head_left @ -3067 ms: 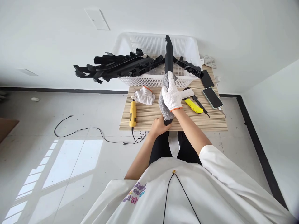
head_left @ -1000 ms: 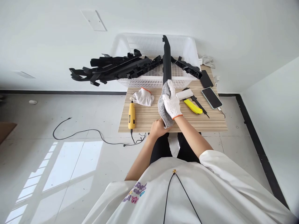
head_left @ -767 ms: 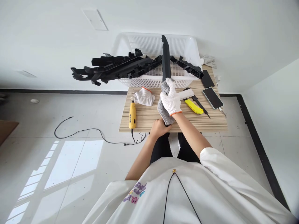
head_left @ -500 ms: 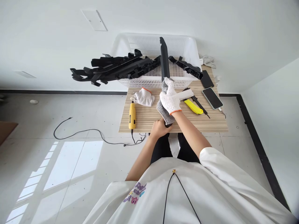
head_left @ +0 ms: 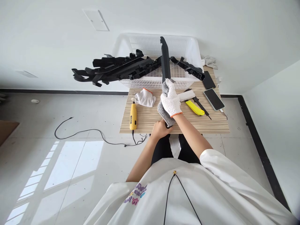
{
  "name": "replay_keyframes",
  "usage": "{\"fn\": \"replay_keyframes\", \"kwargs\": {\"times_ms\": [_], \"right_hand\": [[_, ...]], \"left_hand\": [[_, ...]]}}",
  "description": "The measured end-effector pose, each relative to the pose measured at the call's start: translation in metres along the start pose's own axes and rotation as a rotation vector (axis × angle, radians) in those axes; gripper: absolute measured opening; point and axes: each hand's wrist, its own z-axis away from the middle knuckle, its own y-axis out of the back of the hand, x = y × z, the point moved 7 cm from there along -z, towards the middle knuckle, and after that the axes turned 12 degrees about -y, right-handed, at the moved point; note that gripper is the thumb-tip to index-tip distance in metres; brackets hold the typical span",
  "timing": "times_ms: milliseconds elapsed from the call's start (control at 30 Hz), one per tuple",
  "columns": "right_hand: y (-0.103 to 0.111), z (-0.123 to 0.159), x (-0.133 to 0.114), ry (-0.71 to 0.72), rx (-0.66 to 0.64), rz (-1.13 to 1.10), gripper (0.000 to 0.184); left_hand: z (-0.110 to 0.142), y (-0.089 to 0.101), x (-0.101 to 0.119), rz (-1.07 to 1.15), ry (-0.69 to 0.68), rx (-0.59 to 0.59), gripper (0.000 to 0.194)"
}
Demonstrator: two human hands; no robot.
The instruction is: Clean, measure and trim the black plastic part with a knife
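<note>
Black part point(head_left: 165, 59) being gripped at its near end by left hand point(head_left: 160, 128), grey cloth point(head_left: 165, 115) being clasped against it by gloved right hand point(head_left: 171, 102)

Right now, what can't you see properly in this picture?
Everything here is in the head view:
Middle of the long black part: hidden by the gray cloth and the gloved right hand.
Its near end: mostly covered by the left hand.
Brown thing: cut off by the left edge, so I can't tell what it is.
Label on the yellow tool: too small to read.
</note>
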Motion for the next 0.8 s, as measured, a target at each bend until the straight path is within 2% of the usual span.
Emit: {"fn": "replay_keyframes", "kwargs": {"times_ms": [167,400,500,633,700,800], "right_hand": [[0.002,0.017,0.011,-0.079,-0.080,0.034,0.072],[-0.004,0.071,0.047,-0.136,-0.189,-0.026,0.071],[-0.009,0.083,0.059,-0.164,-0.238,-0.014,0.071],[-0.006,0.086,0.062,-0.113,-0.320,-0.038,0.074],[-0.004,0.088,0.065,-0.114,-0.413,-0.023,0.077],[0.001,0.093,0.072,-0.136,-0.549,0.029,0.082]], "left_hand": [[-0.001,-0.002,-0.003,0.008,-0.034,-0.019,0.021],[0.001,-0.006,-0.013,0.031,-0.088,-0.010,0.009],[0.001,-0.004,-0.011,0.060,-0.129,0.026,0.023],[0.000,-0.002,-0.008,0.083,-0.175,0.063,0.040],[0.000,-0.003,-0.011,0.067,-0.124,0.019,0.037],[0.001,-0.004,-0.013,0.048,-0.067,-0.071,0.018]]}}
